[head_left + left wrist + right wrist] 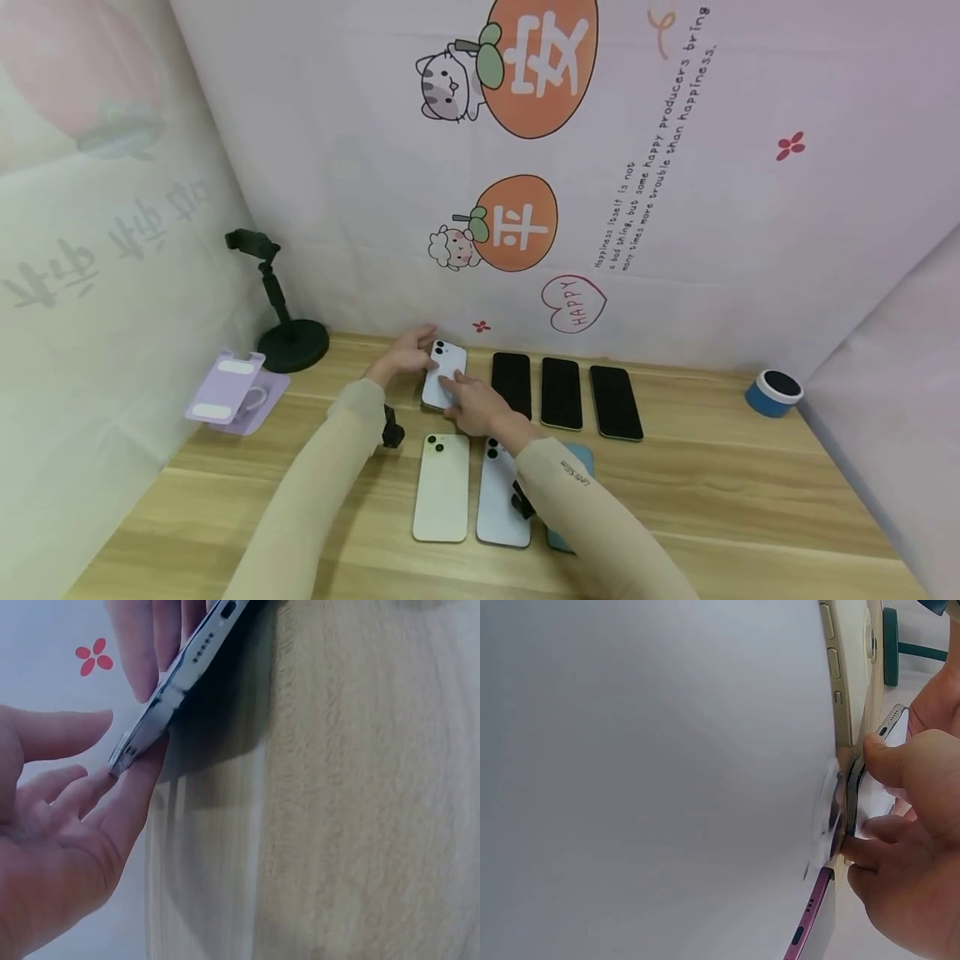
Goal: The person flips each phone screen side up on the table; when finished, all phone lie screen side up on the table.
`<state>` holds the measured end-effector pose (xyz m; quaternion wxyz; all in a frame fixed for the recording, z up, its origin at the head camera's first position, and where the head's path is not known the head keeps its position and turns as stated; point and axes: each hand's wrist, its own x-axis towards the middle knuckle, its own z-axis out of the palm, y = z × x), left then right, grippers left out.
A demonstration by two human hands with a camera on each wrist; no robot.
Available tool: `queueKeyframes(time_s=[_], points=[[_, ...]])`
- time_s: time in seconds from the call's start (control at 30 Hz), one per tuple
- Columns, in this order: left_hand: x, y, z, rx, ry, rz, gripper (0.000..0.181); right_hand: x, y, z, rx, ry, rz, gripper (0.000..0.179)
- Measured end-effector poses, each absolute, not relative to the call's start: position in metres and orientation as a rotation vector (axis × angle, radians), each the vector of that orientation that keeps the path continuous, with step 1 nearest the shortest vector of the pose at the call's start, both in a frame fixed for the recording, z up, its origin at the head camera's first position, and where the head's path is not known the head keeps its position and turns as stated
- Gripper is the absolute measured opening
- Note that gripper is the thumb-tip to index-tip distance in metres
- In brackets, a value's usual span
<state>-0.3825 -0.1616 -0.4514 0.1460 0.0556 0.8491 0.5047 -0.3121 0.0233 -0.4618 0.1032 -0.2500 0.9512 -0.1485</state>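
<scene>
A white smartphone (442,385) with two rear lenses lies between my hands near the wall. My left hand (405,357) is at its left side. In the left wrist view the fingers (124,802) touch a smartphone edge (154,716) from below, while the thumb stands apart from it. That edge is tilted up off the table. My right hand (477,403) holds the near end, thumb on one side and fingers on the other in the right wrist view. A dark edge (853,799) shows there; whether it belongs to a second phone I cannot tell.
Black-screened phones (561,393) lie in a row to the right. Nearer lie a cream phone (441,492), a pale blue phone (501,508) and a teal phone (555,540), partly under my right sleeve. A purple stand (225,392), black stand (294,345) and blue round object (772,395) stand around.
</scene>
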Motion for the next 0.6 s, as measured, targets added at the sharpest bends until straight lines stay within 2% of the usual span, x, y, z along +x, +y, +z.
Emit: queueKeyframes(time_s=[0.2,0.43,0.6], points=[[-0.3822,-0.1572,-0.4568,0.034,2.467,1.484,0.084,-0.3107,0.0258,-0.4647,-0.746,2.820,-0.416,0.059],[-0.3808,-0.1595,-0.4575,-0.070,2.524,1.451,0.069,-0.3090,0.0255,-0.4651,-0.748,2.827,-0.403,0.058],[-0.3797,-0.1585,-0.4548,-0.118,2.533,1.439,0.066,-0.3096,0.0274,-0.4633,-0.774,2.814,-0.416,0.058]])
